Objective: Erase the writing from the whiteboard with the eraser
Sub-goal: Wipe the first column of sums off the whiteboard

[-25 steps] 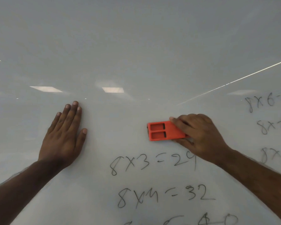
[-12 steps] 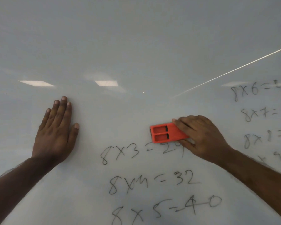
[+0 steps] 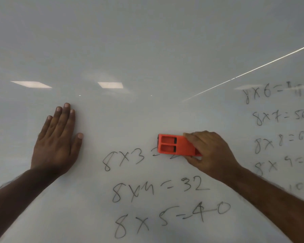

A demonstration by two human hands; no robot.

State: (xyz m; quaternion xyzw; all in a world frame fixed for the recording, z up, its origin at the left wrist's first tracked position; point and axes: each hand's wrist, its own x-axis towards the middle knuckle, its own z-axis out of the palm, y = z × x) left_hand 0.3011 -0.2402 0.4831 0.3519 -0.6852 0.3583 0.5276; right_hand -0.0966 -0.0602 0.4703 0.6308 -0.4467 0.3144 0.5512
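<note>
Head view: right hand [image 3: 211, 151] grips the orange eraser [image 3: 175, 145] on the whiteboard [image 3: 147, 50], long axis horizontal, free end leftward; left hand [image 3: 57, 142] lies flat, fingers open.

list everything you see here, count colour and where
whiteboard: one, white, fills the view
sums: eight lines, black marker; three in the middle below the eraser, five at the right edge, partly cut off
eraser: one, orange, on the board over the end of the 8x3 line
ceiling light reflections: two, pale, upper left of the board
left hand: flat on the board, left of the sums
right hand: grip on the eraser's right end
</note>
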